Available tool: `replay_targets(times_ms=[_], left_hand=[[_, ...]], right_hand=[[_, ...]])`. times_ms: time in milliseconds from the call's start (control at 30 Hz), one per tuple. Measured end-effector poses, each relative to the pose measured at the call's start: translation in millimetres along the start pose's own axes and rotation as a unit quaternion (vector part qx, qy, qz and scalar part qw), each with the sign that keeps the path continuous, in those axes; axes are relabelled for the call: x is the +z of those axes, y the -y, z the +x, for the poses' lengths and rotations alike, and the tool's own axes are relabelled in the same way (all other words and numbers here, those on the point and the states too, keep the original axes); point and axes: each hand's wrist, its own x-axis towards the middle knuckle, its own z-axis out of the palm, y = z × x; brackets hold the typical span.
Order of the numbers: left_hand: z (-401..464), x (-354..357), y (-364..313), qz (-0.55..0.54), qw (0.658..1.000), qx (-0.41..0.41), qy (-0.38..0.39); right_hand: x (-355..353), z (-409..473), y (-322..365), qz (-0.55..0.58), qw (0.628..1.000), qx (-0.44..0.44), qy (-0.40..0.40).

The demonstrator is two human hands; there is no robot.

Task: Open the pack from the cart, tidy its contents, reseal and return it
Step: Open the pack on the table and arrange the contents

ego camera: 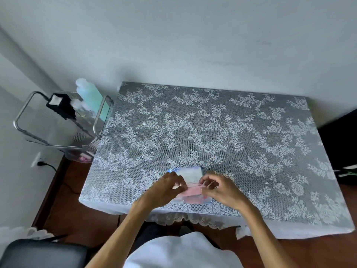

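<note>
Rectangular desk point(251, 132) under white floral lace cloth, set against the wall. Chrome-framed cart point(58, 124) just beside its far left corner. Clear plastic pack point(191, 176) with pink and white contents on near desk edge. Left hand point(164, 190) and right hand point(220, 188) both pinching the pack.

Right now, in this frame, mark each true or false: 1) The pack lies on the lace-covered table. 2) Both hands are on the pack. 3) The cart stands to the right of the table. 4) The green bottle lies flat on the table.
1) True: the pack lies on the table near its front edge.
2) True: the left hand and the right hand pinch it.
3) False: the cart stands at the table's left.
4) False: the green bottle stands in the cart.
</note>
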Motion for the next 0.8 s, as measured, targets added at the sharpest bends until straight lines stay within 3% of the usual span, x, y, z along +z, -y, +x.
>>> replay_targets(times_ms=[333, 500, 800], left_hand=[[-3.5, -4.5, -9.4, -0.039, 0.999, 0.01, -0.023], [-6.5, -7.8, -10.5, -0.072, 0.996, 0.007, -0.05], [-13.6, -23.4, 0.4, -0.071, 0.997, -0.001, -0.004]], right_hand=[[12.4, 9.0, 10.9, -0.094, 0.993, -0.067, -0.009], [16.6, 11.3, 15.1, -0.088, 0.994, -0.057, -0.021], [17.4, 8.3, 12.3, -0.03, 0.997, -0.068, -0.015]])
